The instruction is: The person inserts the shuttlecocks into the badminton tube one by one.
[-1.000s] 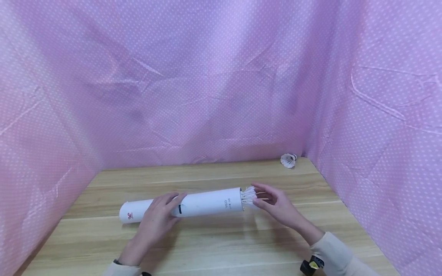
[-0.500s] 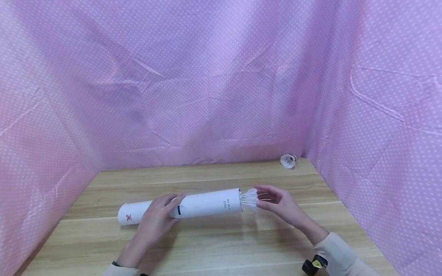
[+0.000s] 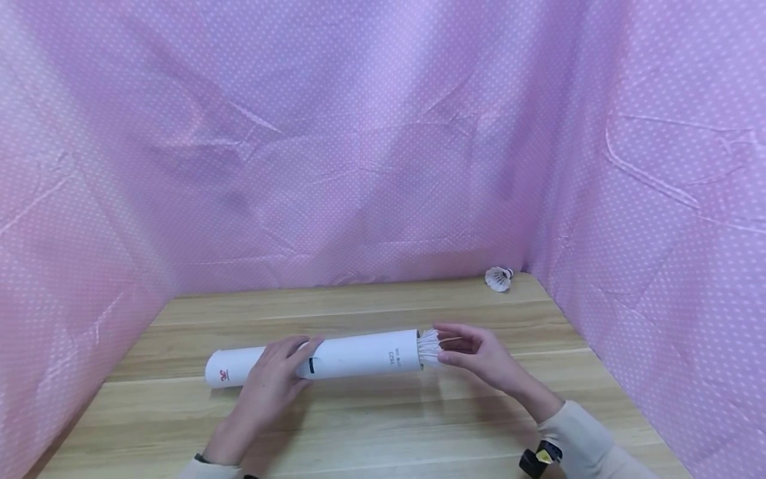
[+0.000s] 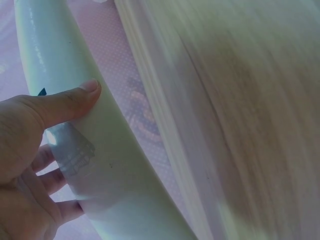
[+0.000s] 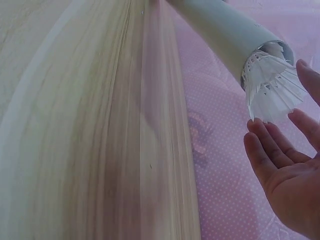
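A long white shuttlecock tube [image 3: 365, 354] lies across the wooden table, a red mark near its left end. My left hand [image 3: 272, 376] grips it left of its middle; in the left wrist view the thumb [image 4: 75, 102] lies over the tube and the fingers reach behind it. From the tube's open right end sticks the feather skirt of a white shuttlecock [image 5: 272, 90]; its base is hidden inside. My right hand [image 3: 481, 356] holds the skirt's rim between thumb and fingertips. Whether more shuttlecocks are inside, I cannot tell.
Another shuttlecock [image 3: 499, 279] lies on its side at the table's far right corner. Pink dotted cloth [image 3: 359, 166] hangs behind the wooden table [image 3: 383, 426] and along both its sides.
The shuttlecock stuck out a little more half a second ago; now it sits slightly deeper in the tube. My right hand has moved slightly left with it. My left hand keeps its grip.
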A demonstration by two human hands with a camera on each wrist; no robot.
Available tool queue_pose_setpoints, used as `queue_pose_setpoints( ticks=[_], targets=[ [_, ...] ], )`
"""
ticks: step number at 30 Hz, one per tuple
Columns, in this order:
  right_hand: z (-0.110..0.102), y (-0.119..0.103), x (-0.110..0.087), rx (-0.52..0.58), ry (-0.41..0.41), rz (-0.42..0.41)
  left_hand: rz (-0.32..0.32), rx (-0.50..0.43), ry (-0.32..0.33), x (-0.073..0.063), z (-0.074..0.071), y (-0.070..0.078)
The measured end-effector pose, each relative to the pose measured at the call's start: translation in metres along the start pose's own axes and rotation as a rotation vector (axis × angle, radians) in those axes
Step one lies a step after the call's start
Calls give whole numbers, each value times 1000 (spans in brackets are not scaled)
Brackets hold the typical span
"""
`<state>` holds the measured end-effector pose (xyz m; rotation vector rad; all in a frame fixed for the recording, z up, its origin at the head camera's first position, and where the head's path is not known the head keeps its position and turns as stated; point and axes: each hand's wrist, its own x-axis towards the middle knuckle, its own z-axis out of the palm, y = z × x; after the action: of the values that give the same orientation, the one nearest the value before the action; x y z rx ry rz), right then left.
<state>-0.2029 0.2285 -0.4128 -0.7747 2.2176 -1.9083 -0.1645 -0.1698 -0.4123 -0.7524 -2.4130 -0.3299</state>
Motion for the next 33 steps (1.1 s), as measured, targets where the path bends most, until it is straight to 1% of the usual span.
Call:
queue_pose_setpoints(
  ticks=[7, 12, 18, 21, 27, 33],
  targets=[
    [8, -2, 4, 15, -12, -2, 36, -4, 23, 2, 1, 2],
    [12, -3, 6, 15, -15, 2, 31, -3, 13, 3, 0, 4],
    [14, -4, 9, -28, -22, -27, 18, 4, 2, 4, -1, 5],
    [13, -4, 9, -23, -35, -38, 13, 6, -3, 4, -1, 4],
    [9, -5, 8, 12, -50, -13, 12, 5, -19, 4, 0, 1],
    [12, -4, 8, 16, -49, -6, 27, 1, -7, 2, 0, 1]
  ],
)
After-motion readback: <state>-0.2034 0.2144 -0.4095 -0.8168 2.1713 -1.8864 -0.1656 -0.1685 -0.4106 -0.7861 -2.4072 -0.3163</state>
